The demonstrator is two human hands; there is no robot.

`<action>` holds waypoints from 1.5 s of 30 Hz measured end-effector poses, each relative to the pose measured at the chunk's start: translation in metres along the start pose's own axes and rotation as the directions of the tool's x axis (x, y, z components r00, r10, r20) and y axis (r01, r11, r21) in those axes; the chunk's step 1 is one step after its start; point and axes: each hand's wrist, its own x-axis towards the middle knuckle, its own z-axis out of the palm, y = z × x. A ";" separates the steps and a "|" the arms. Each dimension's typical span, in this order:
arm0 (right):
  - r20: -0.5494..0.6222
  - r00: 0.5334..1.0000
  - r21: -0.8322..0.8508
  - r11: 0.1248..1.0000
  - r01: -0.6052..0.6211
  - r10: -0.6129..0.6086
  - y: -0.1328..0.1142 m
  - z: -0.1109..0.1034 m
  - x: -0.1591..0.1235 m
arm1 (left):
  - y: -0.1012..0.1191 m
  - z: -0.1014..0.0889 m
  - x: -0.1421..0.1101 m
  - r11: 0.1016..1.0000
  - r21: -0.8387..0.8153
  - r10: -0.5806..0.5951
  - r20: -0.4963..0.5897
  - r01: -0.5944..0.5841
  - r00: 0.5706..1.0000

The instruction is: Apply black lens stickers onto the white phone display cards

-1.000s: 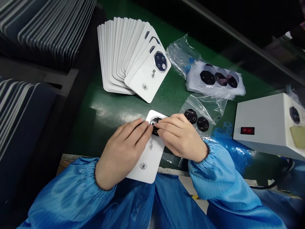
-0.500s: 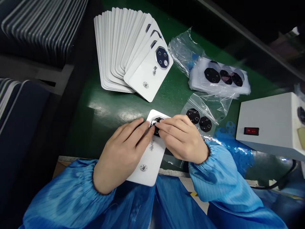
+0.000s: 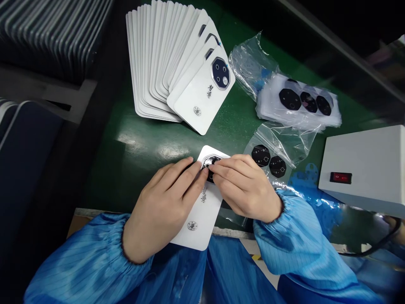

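Note:
In front of me lies a white phone back cover [image 3: 198,215] with dark lettering, a round emblem and a silver-rimmed camera window at its upper end. An octagonal black lens plate [image 3: 210,175] shows in that window, partly behind my fingers. My left hand [image 3: 167,200] lies along the cover's left side, gripping it, its thumb and forefinger tips reaching the window's left edge. From the right, my right hand [image 3: 245,185] is closed in a pinch with its fingertips on the lens plate. The fingertips of both hands nearly meet; the exact contact is hidden.
A fan of similar white covers [image 3: 158,63] stands at the back. Bagged black lens plates [image 3: 260,156] lie to the right, below a plastic-wrapped stack [image 3: 264,103]. A white box with a red switch [image 3: 363,156] is at far right, dark racked panels [image 3: 57,38] at left.
The view has shifted slightly, so the background things sit a little farther right. Both hands stay at the camera window, with only small fingertip movement.

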 end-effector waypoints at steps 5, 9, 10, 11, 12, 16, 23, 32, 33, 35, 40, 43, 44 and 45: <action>-0.009 1.000 -0.006 1.000 0.010 -0.010 -0.001 0.001 0.002 | 0.001 -0.001 0.001 1.000 -0.016 -0.010 0.001 0.010 1.000; -0.013 1.000 -0.013 1.000 0.025 -0.025 -0.001 0.001 0.001 | 0.001 -0.002 0.001 1.000 -0.022 -0.013 0.007 0.013 1.000; -0.013 1.000 -0.014 1.000 0.026 -0.026 -0.001 0.002 0.001 | 0.001 -0.002 0.001 1.000 -0.020 -0.014 0.006 0.014 1.000; -0.012 1.000 -0.016 1.000 0.025 -0.025 -0.001 0.002 0.001 | 0.001 -0.003 0.001 1.000 -0.019 -0.014 0.005 0.014 1.000; -0.010 1.000 -0.018 1.000 0.022 -0.022 -0.001 0.002 0.001 | 0.001 -0.003 0.001 1.000 -0.017 -0.015 0.006 0.015 1.000; -0.004 1.000 -0.024 1.000 0.013 -0.013 -0.002 0.002 0.002 | 0.001 -0.003 0.001 1.000 -0.018 -0.018 0.014 0.018 1.000; -0.036 0.997 0.199 0.978 -0.058 0.067 0.004 -0.001 0.000 | 0.001 -0.004 0.002 0.999 -0.025 -0.026 0.028 0.027 0.999; -0.057 0.996 0.166 0.985 -0.051 0.061 0.003 -0.002 0.002 | 0.001 -0.005 0.001 0.997 -0.070 -0.034 0.048 0.037 0.998; -0.052 0.997 0.155 0.987 -0.049 0.058 0.003 -0.001 0.003 | 0.001 -0.006 0.000 0.996 -0.080 -0.035 0.045 0.039 0.998; -0.039 0.998 0.142 0.989 -0.046 0.052 0.003 -0.001 0.004 | 0.001 -0.007 -0.001 0.994 -0.100 -0.034 0.040 0.037 0.999; -0.016 1.000 0.080 0.997 -0.023 0.024 0.002 -0.001 0.003 | 0.001 -0.009 0.002 0.994 -0.109 -0.027 0.049 0.032 0.998; -0.003 1.000 0.027 1.000 0.006 -0.006 0.001 -0.002 0.002 | 0.000 -0.008 0.003 0.994 -0.105 -0.020 0.058 0.026 0.998; 0.002 1.000 0.016 1.000 0.012 -0.013 0.001 -0.002 0.002 | 0.000 -0.008 0.003 0.994 -0.104 -0.018 0.062 0.025 0.998; 0.008 1.000 0.010 1.000 0.017 -0.017 0.001 -0.002 0.002 | 0.000 -0.009 0.003 0.994 -0.103 -0.016 0.065 0.023 0.998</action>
